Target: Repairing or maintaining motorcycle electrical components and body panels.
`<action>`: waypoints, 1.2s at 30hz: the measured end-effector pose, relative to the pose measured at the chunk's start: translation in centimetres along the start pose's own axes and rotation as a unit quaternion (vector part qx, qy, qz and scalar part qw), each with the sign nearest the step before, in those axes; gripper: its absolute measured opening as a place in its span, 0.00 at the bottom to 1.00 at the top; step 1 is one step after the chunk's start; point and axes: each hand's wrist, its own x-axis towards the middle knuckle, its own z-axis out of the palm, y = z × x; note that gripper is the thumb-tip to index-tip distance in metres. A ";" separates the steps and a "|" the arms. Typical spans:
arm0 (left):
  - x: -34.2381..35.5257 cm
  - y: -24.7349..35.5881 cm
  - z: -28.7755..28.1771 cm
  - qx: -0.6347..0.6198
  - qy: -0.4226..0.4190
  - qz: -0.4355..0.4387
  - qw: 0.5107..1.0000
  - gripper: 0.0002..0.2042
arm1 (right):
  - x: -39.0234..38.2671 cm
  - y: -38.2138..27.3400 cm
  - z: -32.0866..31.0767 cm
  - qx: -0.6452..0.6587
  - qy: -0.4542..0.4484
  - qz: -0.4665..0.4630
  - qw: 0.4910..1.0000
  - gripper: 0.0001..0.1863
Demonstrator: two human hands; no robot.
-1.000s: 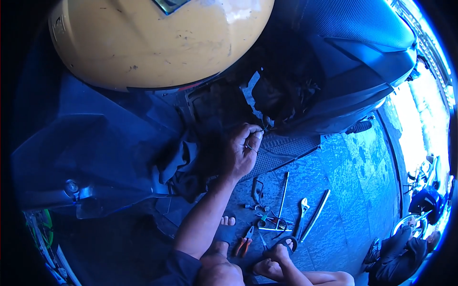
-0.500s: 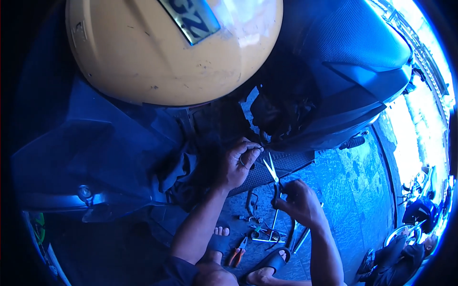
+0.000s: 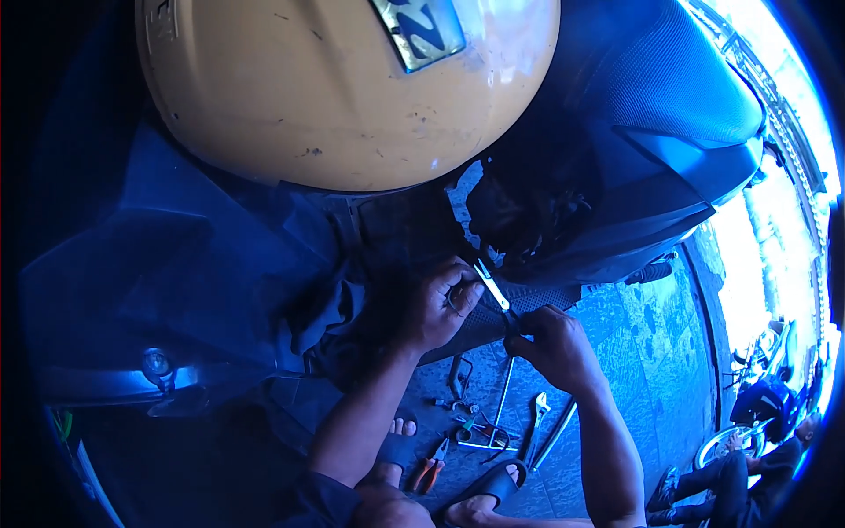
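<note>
My right hand [image 3: 561, 354] is closed round the dark handles of a pair of scissors [image 3: 495, 290]. Their bright blades lean up and left, nearly together, with the tips beside the fingers of my left hand [image 3: 438, 308]. That hand is pinched; whatever it holds is too small and dark to make out. Both hands are low beside the footboard of a dark motor scooter [image 3: 616, 220]. Just above the blade tips, a gap in the scooter's body shows a ragged pale edge [image 3: 461, 207] and dark, indistinct parts inside.
A yellow helmet [image 3: 352, 97] fills the top of the view. On the floor lie orange-handled pliers [image 3: 429, 473], an adjustable wrench [image 3: 536, 422], a T-shaped metal tool [image 3: 504, 396] and other small tools. My sandalled foot [image 3: 493, 493] is beside them. A person [image 3: 739, 484] sits at the far right.
The scissors have moved up and left to my left fingers, and their blades have drawn closer together. My right hand has risen slightly. The helmet appears shifted right and up.
</note>
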 end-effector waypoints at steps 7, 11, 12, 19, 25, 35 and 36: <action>-0.1 0.3 0.2 -0.075 -0.002 -0.031 0.997 0.05 | 0.2 -0.5 0.3 -0.033 0.012 -0.007 0.999 0.19; -0.3 0.0 0.0 -0.085 -0.004 -0.026 0.996 0.06 | 0.3 -0.2 0.7 -0.051 0.024 -0.023 0.998 0.20; -0.3 -0.2 0.0 -0.085 -0.004 -0.025 0.996 0.06 | 0.4 0.1 0.8 -0.055 0.029 -0.033 0.998 0.20; -0.2 -0.4 0.0 -0.092 -0.015 -0.018 0.996 0.06 | 0.4 0.5 1.4 -0.083 0.031 -0.037 0.995 0.16; 0.0 -0.2 0.1 -0.095 -0.015 -0.018 0.995 0.05 | 0.6 1.3 1.8 -0.072 0.065 -0.073 0.993 0.12; -0.2 1.2 0.6 0.026 -0.036 0.042 0.998 0.09 | 0.2 0.7 1.2 -0.051 0.050 -0.030 0.997 0.16; -0.2 1.2 0.8 0.022 -0.038 0.044 0.998 0.09 | 0.0 0.9 1.1 -0.054 0.065 -0.047 0.995 0.15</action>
